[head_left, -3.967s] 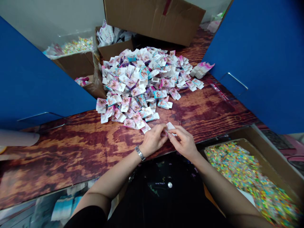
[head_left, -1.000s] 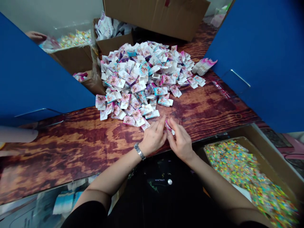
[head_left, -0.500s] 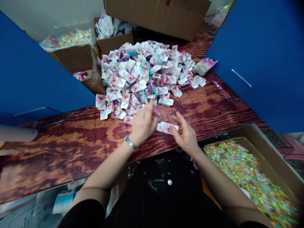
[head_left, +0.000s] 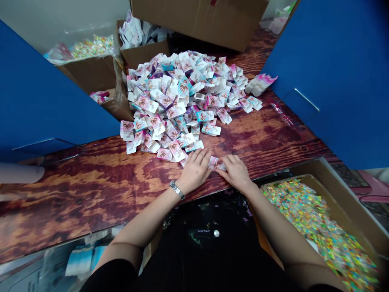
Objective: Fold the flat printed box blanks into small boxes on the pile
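Note:
A small pink-and-white carton point(head_left: 215, 163) with a hand picture lies low over the table in front of me, between my two hands. My right hand point(head_left: 236, 171) grips its right end, thumb below and fingers bent over the top. At the left end, my left hand point(head_left: 196, 169) has its fingers pressed together and covers part of the carton. A metal bracelet point(head_left: 177, 189) circles my left wrist. Just beyond my hands spreads a large heap of similar cartons point(head_left: 182, 87), many with flaps standing out; the nearest ones lie close to my left fingers.
A stack of flat cartons point(head_left: 260, 84) lies right of the heap. Colourful wrapped pieces point(head_left: 316, 219) fill an open box at lower right. Cardboard boxes point(head_left: 200, 22) stand behind, and blue panels point(head_left: 331, 81) flank the patterned table point(head_left: 91, 182).
My left hand has come down from the heap's near edge onto the carton by my right hand. My right fingers have closed on it. Cartons at the heap's near edge lie differently.

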Tool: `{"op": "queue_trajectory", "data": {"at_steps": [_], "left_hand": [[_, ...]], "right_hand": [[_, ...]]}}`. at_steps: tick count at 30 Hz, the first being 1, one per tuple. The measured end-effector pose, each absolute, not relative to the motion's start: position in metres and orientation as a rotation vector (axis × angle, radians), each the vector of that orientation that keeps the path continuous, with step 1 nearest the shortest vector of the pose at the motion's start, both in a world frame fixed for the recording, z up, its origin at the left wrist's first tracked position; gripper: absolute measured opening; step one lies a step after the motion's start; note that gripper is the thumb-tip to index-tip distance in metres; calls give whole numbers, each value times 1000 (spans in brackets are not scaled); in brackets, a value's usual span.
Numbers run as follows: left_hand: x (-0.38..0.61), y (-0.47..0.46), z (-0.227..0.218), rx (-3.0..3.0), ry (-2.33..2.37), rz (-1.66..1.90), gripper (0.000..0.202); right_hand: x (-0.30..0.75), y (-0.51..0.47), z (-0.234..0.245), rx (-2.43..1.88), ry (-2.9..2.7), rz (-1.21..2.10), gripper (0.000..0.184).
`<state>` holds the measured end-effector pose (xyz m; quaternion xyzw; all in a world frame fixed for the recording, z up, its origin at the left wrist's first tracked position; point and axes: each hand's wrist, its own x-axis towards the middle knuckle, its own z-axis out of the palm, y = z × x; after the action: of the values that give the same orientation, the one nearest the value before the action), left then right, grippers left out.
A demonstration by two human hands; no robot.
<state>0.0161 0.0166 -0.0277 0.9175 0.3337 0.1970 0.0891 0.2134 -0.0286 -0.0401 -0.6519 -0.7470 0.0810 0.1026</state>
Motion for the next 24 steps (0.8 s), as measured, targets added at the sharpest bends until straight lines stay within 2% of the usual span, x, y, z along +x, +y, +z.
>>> {"op": "queue_trajectory", "data": {"at_steps": [3, 6, 9, 13, 17, 21, 24], "left_hand": [[17, 18, -30, 2741, 964, 471, 60], [17, 19, -29, 2791, 908, 406, 64], [18, 17, -31, 2879, 845, 364, 53], [16, 14, -32, 2939, 793, 357, 48], [14, 15, -26, 2849, 757, 348, 47], [15, 14, -18, 2743, 739, 394, 57], [16, 11, -16, 2731, 776, 453, 50]], "right_hand": [[215, -26, -39, -1918, -2129, 292, 37], [213, -27, -39, -1754, -1968, 469, 24], [207, -30, -40, -1608, -1724, 703, 14], [204, -31, -41, -1560, -1426, 856, 19], [204, -30, -34, -1541, -1379, 861, 19], [202, -32, -25, -1555, -1481, 773, 14], [200, -32, -18, -1567, -1525, 691, 13]]}}
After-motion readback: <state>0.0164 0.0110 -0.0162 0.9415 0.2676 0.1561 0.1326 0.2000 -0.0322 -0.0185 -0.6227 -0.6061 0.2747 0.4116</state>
